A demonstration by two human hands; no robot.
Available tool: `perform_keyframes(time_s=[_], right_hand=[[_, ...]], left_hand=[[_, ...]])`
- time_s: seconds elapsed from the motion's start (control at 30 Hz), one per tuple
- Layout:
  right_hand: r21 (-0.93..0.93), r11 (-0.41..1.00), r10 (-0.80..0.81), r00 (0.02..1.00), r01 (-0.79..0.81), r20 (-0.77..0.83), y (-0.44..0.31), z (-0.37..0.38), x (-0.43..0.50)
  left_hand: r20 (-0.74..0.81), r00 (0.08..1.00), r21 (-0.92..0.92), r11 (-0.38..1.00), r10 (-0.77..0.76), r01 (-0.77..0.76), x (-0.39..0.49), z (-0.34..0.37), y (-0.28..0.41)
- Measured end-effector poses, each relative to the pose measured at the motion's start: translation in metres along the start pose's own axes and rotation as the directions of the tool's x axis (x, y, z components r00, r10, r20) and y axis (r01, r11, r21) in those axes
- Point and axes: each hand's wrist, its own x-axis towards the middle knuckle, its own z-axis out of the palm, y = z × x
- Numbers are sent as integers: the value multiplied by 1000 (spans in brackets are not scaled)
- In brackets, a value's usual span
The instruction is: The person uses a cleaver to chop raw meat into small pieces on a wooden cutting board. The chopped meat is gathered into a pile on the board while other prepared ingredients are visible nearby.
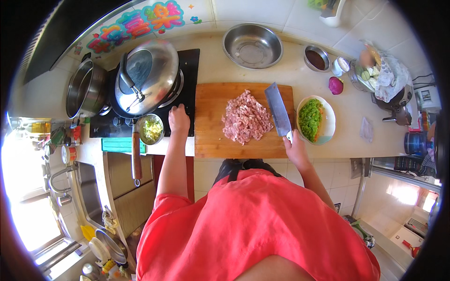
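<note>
My right hand grips the white handle of a cleaver. Its broad blade lies over the right side of a wooden cutting board. Left of the blade, a heap of chopped raw meat covers the board's middle. Over the right part of the black gas stove is my left hand, its fingers curled; what is under them is hidden. Just left of that hand sits a small metal bowl of chopped pale and green pieces. To the cleaver's right stands a white bowl with chopped green vegetable.
A lidded wok occupies the stove, its wooden handle jutting past the counter edge. Beside it is a steel pot. Behind the board stands a steel basin. A dark-filled metal bowl and purple onion are at right.
</note>
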Motion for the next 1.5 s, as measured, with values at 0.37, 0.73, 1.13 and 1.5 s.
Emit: perform_keyframes(time_s=[0.37, 0.73, 1.13, 1.5], right_hand=[[-18, 1000, -2, 999, 2, 36, 8, 1, 4], [-13, 1000, -22, 1000, 22, 7, 8, 1, 3], [-15, 1000, -4, 1000, 4, 26, 6, -1, 3], [-8, 1000, -1, 1000, 1, 15, 4, -1, 4]], left_hand=[[113, 954, -638, 757, 279, -145, -69, -13, 127], [-101, 972, -466, 873, -212, 142, -36, 8, 1], [240, 932, -216, 921, -272, 324, 1, 19, -10], [228, 945, -715, 699, 233, 1, -44, -13, 60]])
